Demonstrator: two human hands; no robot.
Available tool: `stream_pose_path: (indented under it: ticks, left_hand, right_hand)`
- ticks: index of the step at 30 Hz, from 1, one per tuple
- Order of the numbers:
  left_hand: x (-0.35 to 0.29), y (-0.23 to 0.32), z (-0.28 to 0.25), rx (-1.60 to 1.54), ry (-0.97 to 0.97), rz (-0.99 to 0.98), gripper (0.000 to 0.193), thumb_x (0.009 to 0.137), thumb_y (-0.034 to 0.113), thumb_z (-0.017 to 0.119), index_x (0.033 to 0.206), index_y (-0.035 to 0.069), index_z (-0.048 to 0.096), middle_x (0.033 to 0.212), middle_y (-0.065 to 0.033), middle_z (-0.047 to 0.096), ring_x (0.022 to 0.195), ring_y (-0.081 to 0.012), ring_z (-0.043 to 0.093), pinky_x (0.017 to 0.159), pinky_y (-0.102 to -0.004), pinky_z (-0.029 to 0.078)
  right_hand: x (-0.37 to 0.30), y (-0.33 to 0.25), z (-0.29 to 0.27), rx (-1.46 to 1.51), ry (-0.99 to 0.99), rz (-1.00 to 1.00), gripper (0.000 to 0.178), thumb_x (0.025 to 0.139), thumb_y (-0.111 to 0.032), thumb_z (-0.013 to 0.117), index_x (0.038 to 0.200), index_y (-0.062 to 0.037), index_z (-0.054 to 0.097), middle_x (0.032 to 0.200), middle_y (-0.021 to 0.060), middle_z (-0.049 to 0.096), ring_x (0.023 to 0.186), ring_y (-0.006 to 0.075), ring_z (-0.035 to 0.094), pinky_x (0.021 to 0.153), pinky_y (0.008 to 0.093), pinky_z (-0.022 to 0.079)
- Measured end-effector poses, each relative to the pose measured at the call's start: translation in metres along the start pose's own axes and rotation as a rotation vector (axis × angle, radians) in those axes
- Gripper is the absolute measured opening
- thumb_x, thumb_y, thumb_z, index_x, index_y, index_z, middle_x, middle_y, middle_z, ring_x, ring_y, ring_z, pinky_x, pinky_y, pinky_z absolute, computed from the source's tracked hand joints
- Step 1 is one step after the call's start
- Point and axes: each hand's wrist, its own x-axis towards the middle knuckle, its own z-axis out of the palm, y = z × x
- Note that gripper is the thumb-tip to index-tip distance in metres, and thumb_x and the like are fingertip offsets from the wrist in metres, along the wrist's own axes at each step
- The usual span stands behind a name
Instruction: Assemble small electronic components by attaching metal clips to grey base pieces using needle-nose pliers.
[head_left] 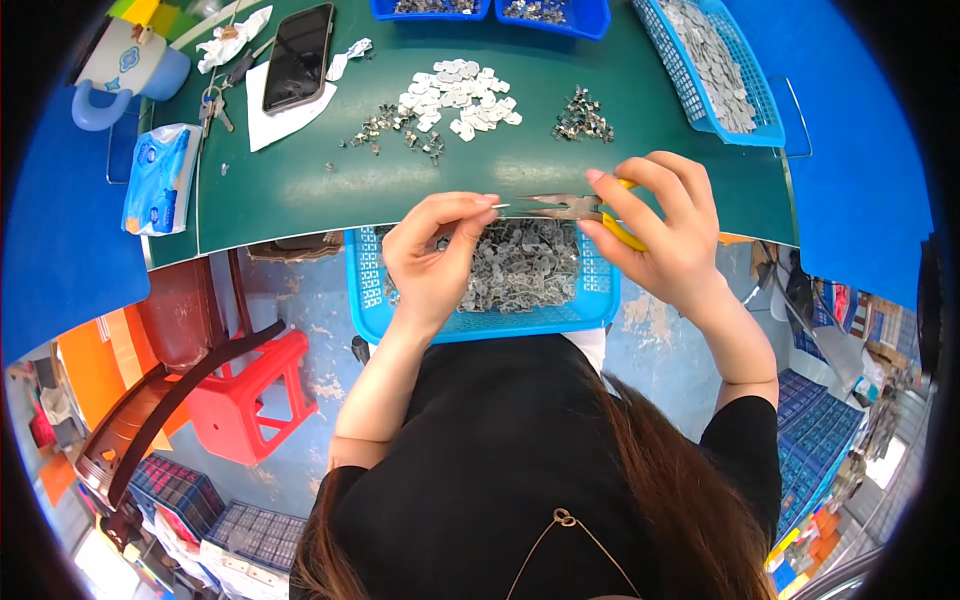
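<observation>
Between the thumb and forefinger of my left hand is a small flat whitish piece, seen edge-on. My right hand is wrapped round the yellow handles of long-nose pliers. Their jaws are parted and point left toward the piece, with a small gap between. Below both hands sits a light blue plastic basket full of small clear and metallic parts. On the green table beyond lie a pile of flat white pieces and two heaps of little metal clips, one left, one right.
Two dark blue bins stand at the far edge, and a blue basket of flat grey pieces at far right. On the left are a phone, keys, a tissue pack and a mug. A red stool stands on the floor.
</observation>
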Motion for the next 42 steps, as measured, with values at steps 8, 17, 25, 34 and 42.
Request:
stream_pose_path:
  ticks: [8,17,25,34,42]
  left_hand:
    - [0.000,0.020,0.003,-0.112,0.013,-0.234,0.019,0.081,-0.009,0.065,0.099,-0.006,0.060,0.094,-0.0148,0.066,0.085,-0.0191,0.067,0.079,-0.0282,0.054]
    - [0.003,0.015,-0.001,-0.030,-0.014,-0.040,0.018,0.079,-0.009,0.066,0.097,-0.006,0.065,0.094,-0.0125,0.068,0.086,-0.0154,0.066,0.078,-0.0244,0.053]
    - [0.000,0.019,0.000,-0.054,0.061,-0.098,0.015,0.075,-0.011,0.069,0.088,-0.003,0.068,0.090,-0.0127,0.069,0.083,-0.0156,0.067,0.074,-0.0248,0.054]
    - [0.003,0.017,-0.003,0.029,-0.002,-0.004,0.017,0.073,-0.013,0.069,0.088,-0.003,0.068,0.090,-0.0138,0.069,0.084,-0.0179,0.067,0.074,-0.0260,0.055]
    - [0.003,0.017,-0.003,0.025,-0.009,0.001,0.017,0.074,-0.013,0.068,0.088,-0.004,0.069,0.091,-0.0143,0.069,0.085,-0.0186,0.067,0.074,-0.0264,0.055]
  right_hand:
    - [0.002,-0.001,0.002,0.009,-0.028,-0.017,0.043,0.057,-0.013,0.079,0.098,-0.0071,0.067,0.093,0.0077,0.059,0.086,0.0279,0.055,0.071,0.0363,0.046]
    - [0.015,-0.002,-0.007,-0.012,0.005,-0.055,0.042,0.057,-0.014,0.079,0.096,-0.0066,0.067,0.094,0.0078,0.059,0.086,0.0271,0.055,0.069,0.0359,0.046]
    - [0.024,-0.005,-0.007,-0.036,0.003,-0.154,0.042,0.056,-0.015,0.080,0.095,-0.0053,0.067,0.093,0.0077,0.059,0.084,0.0261,0.055,0.069,0.0363,0.045]
    - [0.029,-0.006,-0.009,-0.105,-0.018,-0.234,0.039,0.060,-0.017,0.078,0.095,-0.0051,0.066,0.095,0.0077,0.058,0.085,0.0255,0.056,0.068,0.0369,0.045]
    - [0.032,-0.008,-0.009,-0.108,-0.010,-0.245,0.036,0.063,-0.019,0.078,0.095,-0.0055,0.066,0.095,0.0076,0.058,0.084,0.0245,0.056,0.070,0.0370,0.045]
